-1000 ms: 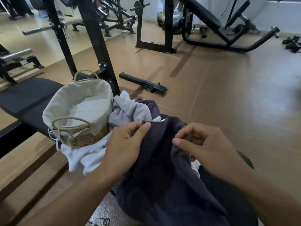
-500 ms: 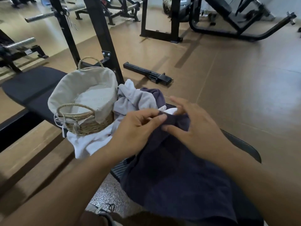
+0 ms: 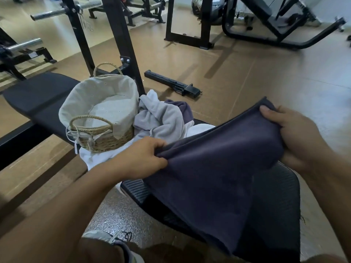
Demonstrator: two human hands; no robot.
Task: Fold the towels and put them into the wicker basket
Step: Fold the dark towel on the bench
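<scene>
A dark purple towel (image 3: 218, 168) hangs stretched between my two hands over the bench. My left hand (image 3: 140, 158) pinches its near left corner. Farther right and higher, my right hand (image 3: 290, 137) grips the other corner. The wicker basket (image 3: 106, 137) with a pale cloth lining (image 3: 91, 99) stands on the bench to the left, holding no towel. Beside it lie a crumpled light grey towel (image 3: 161, 116), a second purple towel (image 3: 185, 109) behind that, and a white towel (image 3: 98, 158) partly under the basket.
Everything rests on a black padded gym bench (image 3: 38, 97). A black rack upright (image 3: 121, 40) rises just behind the basket. A loose black bar part (image 3: 171, 85) lies on the brown floor. More gym machines (image 3: 275, 21) stand at the back. My shoe (image 3: 112, 238) shows below.
My hands were close together on the towel's top edge. They have moved apart, the right hand going up and right, and the purple towel is now spread out between them.
</scene>
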